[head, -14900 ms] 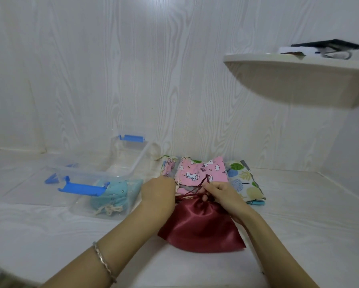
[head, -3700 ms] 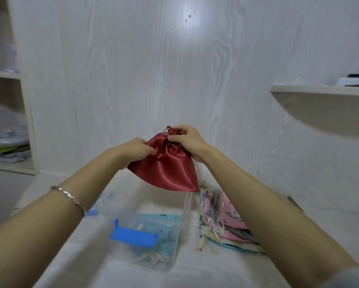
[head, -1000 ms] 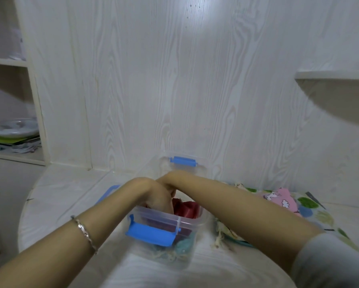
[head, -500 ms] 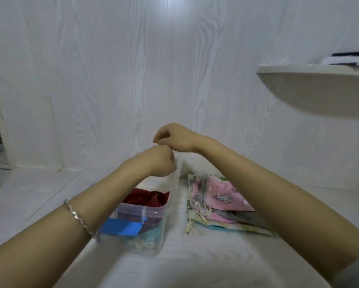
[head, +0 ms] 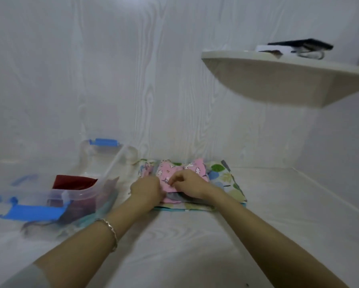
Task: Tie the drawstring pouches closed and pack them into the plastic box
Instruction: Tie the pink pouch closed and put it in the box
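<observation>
Two hands taking up the pink pouch: right hand pinched it; left hand touched it, grip we couldn't tell. Next, we judged: lift, cinch, tie it shut.

No words or numbers can be read anywhere. The pink pouch has only little white animal and cloud pictures on it, with no letters.
</observation>
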A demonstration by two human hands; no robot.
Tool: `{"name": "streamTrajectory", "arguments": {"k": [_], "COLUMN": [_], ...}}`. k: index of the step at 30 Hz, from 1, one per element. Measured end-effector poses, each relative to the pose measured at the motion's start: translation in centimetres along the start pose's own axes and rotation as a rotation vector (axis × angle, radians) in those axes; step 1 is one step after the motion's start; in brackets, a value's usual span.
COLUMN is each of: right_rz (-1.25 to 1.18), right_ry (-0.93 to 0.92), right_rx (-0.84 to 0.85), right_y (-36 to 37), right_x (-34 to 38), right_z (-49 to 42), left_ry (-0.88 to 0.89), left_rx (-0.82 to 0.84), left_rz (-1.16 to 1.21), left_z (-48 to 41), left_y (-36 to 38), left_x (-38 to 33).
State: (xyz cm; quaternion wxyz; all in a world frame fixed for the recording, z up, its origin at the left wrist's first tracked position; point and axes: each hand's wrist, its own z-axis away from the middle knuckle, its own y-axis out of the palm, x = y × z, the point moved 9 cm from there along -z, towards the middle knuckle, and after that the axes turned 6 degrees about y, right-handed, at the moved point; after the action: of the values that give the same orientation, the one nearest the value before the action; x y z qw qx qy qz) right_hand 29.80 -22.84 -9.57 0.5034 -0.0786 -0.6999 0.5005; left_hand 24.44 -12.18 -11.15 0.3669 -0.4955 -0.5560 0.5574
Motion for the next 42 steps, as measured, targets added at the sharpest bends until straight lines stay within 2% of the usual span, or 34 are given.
{"name": "streamTrajectory", "arguments": {"k": [2, 7, 9, 10, 12, 14, 16, 18, 19, 22, 23, 24, 28, 31, 33, 35, 38, 42], "right_rz": [-0.030, -0.100, -0.103, -0.112, -0.200, -0.349, -0.460, -0.580, -0.619, -0.687, -0.722, -0.744, -0.817, -0.925, -1.103, -1.384, -1.798, -1.930], "right_ry": [-0.023, -0.041, -0.090, -0.148, -0.222, -0.206, -0.207, -0.220, -0.214, -0.152, -0.139, -0.121, -0.140, -0.094, -0.050, -0.008, 0.024, 0.013], "right_rx": [-0.039, -0.116, -0.148, -0.179, -0.236, -0.338, -0.458, -0.477, -0.476, -0.420, -0.392, -0.364, -0.264, -0.220, -0.237, -0.251, -0.254, -0.224], "right_y": [0.2, 0.3, 0.6, 0.7, 0.5, -0.4, -2.0, -3.3, -3.8, -4.9, -4.8, -4.7, -3.4, -2.5, -2.4, -2.6, -3.0, -2.1], "right_x": [-0.2, 0.3, 1.1, 1.7, 2.6, 2.5, 2.6, 3.1, 3.3, 2.4, 2.1, 1.8, 1.4, 1.0, 0.2, -0.7, -1.8, -2.8], "right_z": [0.5, 1.2, 1.5, 1.7, 2.2, 2.6, 3.4, 4.2, 4.6, 5.0, 5.1, 5.0, 5.3, 6.2, 6.6, 6.9, 7.5, 7.4], "left_ry": [-0.022, 0.043, 0.064, 0.095, 0.157, 0.172, 0.139, 0.053, 0.001, -0.139, -0.167, -0.192, -0.206, -0.208, -0.212, -0.206, -0.135, -0.076], "left_rx": [-0.076, -0.094, -0.163, -0.235, -0.383, -0.427, -0.481, -0.481, -0.396, 0.050, 0.130, 0.142, -0.031, -0.147, -0.252, -0.332, -0.384, -0.441], "left_rz": [-0.044, -0.229, -0.241, -0.160, 0.323, 0.768, 0.993, 1.005, 0.975, 1.059, 1.137, 1.197, 1.210, 1.441, 1.533, 1.656, 1.782, 1.800], "left_z": [0.2, 0.7, 1.0, 1.2, 2.3, 3.2, 4.5, 5.3, 5.3, 6.3, 6.7, 7.0, 7.2, 7.0, 7.1, 7.3, 7.8, 8.4], "left_y": [-0.5, -2.1, -3.3, -4.1, -6.0, -7.0, -8.1, -8.4, -7.8, -4.0, -3.1, -2.7, -3.2, -2.7, -2.9, -3.5, -4.9, -5.4], "left_x": [-0.2, -1.3, -1.9, -2.3, -2.7, -2.6, -1.9, -0.9, -0.5, -0.7, -0.8, -0.8, -0.1, 0.9, 1.9, 2.3, 1.9, 1.8]}}
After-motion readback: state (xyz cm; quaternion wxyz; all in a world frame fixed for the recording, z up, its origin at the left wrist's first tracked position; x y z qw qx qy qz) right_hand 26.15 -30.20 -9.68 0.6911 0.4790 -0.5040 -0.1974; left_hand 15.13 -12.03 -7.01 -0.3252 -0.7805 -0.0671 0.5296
